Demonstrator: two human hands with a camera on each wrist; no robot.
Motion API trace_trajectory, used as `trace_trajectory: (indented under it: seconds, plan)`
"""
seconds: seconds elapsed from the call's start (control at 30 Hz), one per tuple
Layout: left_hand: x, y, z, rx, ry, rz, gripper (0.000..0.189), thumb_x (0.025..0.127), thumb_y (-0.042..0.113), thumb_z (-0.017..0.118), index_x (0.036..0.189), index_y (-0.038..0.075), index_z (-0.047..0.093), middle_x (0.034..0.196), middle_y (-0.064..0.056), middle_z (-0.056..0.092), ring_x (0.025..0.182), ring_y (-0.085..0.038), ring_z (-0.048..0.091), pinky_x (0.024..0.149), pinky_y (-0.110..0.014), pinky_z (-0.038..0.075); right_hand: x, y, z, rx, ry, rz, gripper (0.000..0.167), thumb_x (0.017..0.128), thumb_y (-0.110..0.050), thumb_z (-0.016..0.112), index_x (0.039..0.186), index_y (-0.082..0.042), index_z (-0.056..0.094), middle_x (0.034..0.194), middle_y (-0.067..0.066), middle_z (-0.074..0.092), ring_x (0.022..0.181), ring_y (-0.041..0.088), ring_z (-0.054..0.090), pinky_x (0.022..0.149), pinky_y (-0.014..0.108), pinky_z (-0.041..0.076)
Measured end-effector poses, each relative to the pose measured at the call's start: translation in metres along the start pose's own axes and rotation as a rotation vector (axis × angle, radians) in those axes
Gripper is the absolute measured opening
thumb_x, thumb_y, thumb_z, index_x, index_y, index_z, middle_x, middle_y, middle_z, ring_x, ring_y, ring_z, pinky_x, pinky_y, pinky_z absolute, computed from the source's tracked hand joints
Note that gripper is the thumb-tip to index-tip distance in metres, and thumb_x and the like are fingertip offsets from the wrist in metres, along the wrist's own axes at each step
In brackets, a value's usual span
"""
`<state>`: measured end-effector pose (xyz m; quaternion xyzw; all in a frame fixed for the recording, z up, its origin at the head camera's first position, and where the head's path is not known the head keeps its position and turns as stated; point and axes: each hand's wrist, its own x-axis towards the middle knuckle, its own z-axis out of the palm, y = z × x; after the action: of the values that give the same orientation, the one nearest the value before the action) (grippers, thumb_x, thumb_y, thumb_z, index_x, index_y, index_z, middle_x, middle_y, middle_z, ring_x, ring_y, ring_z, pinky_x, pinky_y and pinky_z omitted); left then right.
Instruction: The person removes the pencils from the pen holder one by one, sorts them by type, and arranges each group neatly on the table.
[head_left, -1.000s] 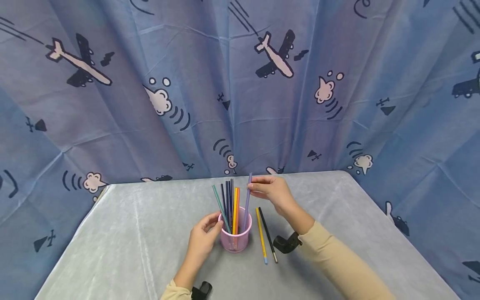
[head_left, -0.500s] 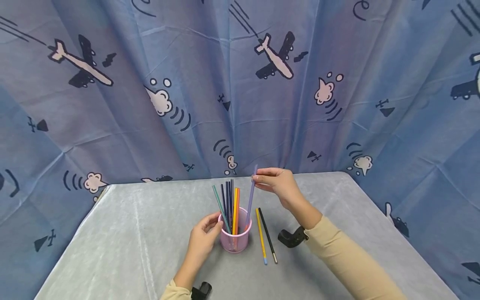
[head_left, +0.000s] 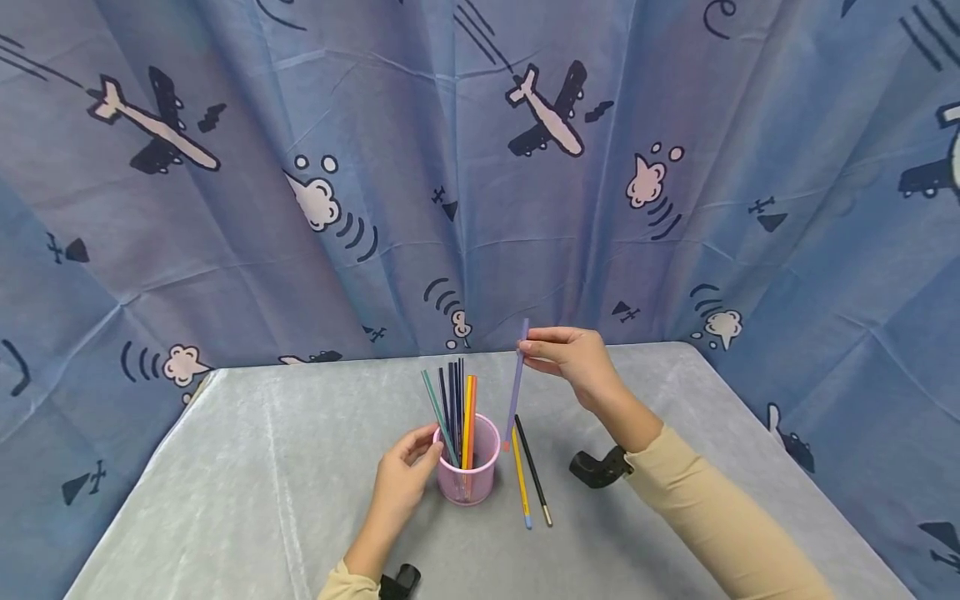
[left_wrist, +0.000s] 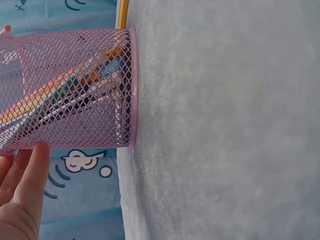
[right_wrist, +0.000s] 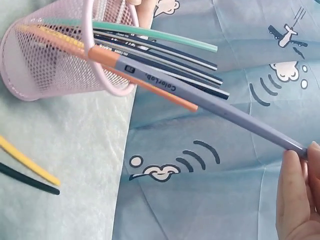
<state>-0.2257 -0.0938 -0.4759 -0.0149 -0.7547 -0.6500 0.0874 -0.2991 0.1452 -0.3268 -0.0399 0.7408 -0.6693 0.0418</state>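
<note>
My right hand (head_left: 577, 367) pinches the upper end of a purple pencil (head_left: 516, 387), which hangs tilted just right of a pink mesh pencil cup (head_left: 467, 486). Its lower end is orange-pink, and lettering shows along the pencil (right_wrist: 170, 85) in the right wrist view. At the cup's left side my left hand (head_left: 401, 475) holds the rim, fingers and thumb at its edge. Inside the cup lean a green pencil (head_left: 435, 408), several dark blue pencils (head_left: 453, 400), a yellow pencil (head_left: 468, 417) and an orange pencil (head_left: 473, 408). Their lower ends show through the mesh in the left wrist view.
Right of the cup, another yellow pencil (head_left: 521, 487) and a black pencil (head_left: 534, 471) lie side by side on the grey cloth-covered table (head_left: 225, 483). A blue curtain (head_left: 375, 208) printed with airplanes hangs behind the table's far edge.
My right hand has drawn the purple pencil up and to the right, from inside the cup to outside its rim. The left hand stays at the cup.
</note>
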Motion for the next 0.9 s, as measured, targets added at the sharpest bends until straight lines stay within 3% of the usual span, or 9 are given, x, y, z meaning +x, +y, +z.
trace_trajectory:
  seconds: [0.43,0.67,0.9]
  plan:
    - [0.000,0.002,-0.003,0.002,0.009,-0.004,0.034,0.096,0.013,0.064,0.127,-0.002,0.063,0.126,-0.022,0.066,0.120,-0.034,0.063,0.104,-0.037,0.053,0.001,0.011,-0.012,-0.024,-0.009,0.034,0.039,0.091,-0.006,0.071,0.125,0.010,0.062,0.101,0.002,0.076,0.086,0.005,0.072,0.089,0.032,0.060]
    - [0.001,0.001,0.000,-0.006,0.007,0.006,0.034,0.096,0.010,0.064,0.126,-0.004,0.063,0.125,-0.022,0.066,0.118,-0.034,0.064,0.102,-0.031,0.054,0.001,0.027,-0.024,-0.026,-0.011,0.063,0.041,0.092,-0.002,0.068,0.128,0.014,0.058,0.096,-0.001,0.075,0.084,0.003,0.071,0.086,0.028,0.061]
    - [0.000,0.001,0.000,-0.005,0.000,-0.006,0.034,0.096,0.011,0.064,0.127,-0.003,0.063,0.126,-0.022,0.066,0.119,-0.034,0.064,0.102,-0.036,0.054,0.003,0.044,-0.032,-0.075,0.014,0.104,0.039,0.092,-0.003,0.068,0.127,0.013,0.059,0.098,0.001,0.075,0.083,0.003,0.071,0.082,0.025,0.062]
